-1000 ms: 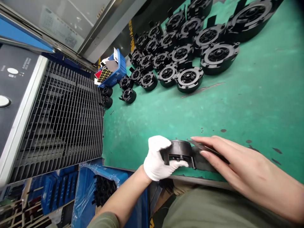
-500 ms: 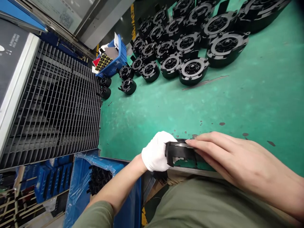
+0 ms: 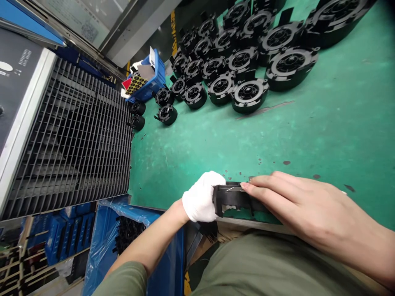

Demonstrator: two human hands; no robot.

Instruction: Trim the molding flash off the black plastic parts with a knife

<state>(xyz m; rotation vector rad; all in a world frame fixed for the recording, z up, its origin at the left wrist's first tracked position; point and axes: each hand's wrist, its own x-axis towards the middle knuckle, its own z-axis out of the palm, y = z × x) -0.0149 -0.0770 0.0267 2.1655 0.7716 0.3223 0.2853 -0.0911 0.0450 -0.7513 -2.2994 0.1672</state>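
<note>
My left hand [image 3: 202,198], in a white glove, grips the left end of a black plastic housing [image 3: 234,199] at the near edge of the green table. The housing is turned side-on, and a thin bright line shows along its upper face. My right hand [image 3: 304,201] is bare. Its fingers are bent together over the housing's right part, with the tips on the upper edge; whether they hold anything else is hidden. Across the table stand several round black housings [image 3: 248,93] with ring-shaped tops, similar in colour to the held part.
A blue bin [image 3: 157,76] with papers and a sheet of round stickers stands at the table's far left. Beside the table is a grey wire grille [image 3: 92,135]. A plastic-lined blue crate [image 3: 154,218] with black parts [image 3: 131,234] sits below, left of my body.
Both hands stay on the black plastic housing, which has shifted very slightly left. The bright streak on its upper face looks narrower. The view has tilted slightly.
</note>
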